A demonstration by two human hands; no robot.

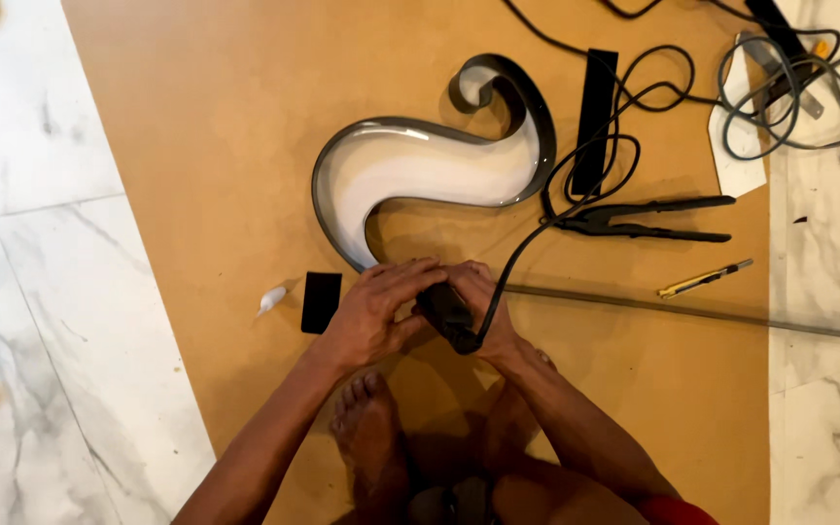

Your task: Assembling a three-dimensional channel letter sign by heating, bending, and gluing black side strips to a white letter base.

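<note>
Lying flat on the marble floor (31, 292), a brown board (216, 146) carries all items observed. Largest on it is a curved channel letter (420, 160), a white face within a dark grey metal rim, set near the board's middle, its tail curling toward the near edge. A thin metal strip (682, 311) runs from behind the hands toward the right edge and beyond it onto the floor. Tangled black cables (780, 87) occupy the far right corner. A black flat-iron style tool (648, 219) lies right of the letter, a black flat bar (595, 107) beyond it.

Both hands work at the letter's lower tail, close to the near edge. The left hand (376, 306) lies fingers-down over the rim end; whether it clamps anything cannot be told. The right hand (483, 306) is wrapped, grip closed, around a black corded tool (447, 316), held against the letter's tail.

Smaller items: a black rectangular block (321, 301) just left of the left hand, a yellow utility knife (704, 279) toward the right edge, a small white glue tube (271, 299) beside the block.
</note>
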